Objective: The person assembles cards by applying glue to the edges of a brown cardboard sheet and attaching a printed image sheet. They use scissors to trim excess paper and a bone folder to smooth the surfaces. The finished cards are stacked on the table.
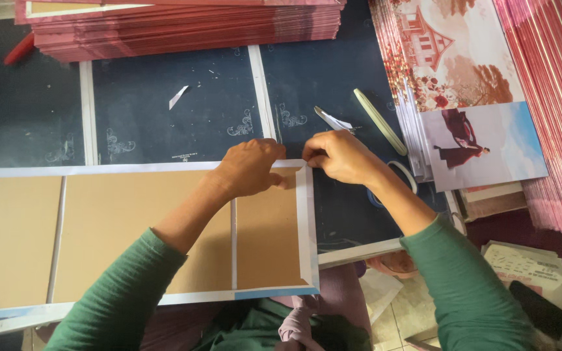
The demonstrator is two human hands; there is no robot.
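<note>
Brown board cover (125,227) w/ white folded edges lies flat on the near-left part of the dark desk (164,110). Left hand (250,166) presses down on its far edge near the right corner, fingers curled together. Right hand (341,156) just beside it, grip pinching the white flap at the cover's far-right corner. Further right: pale green stick (380,121), then a stack of printed photo sheets (469,104).
</note>
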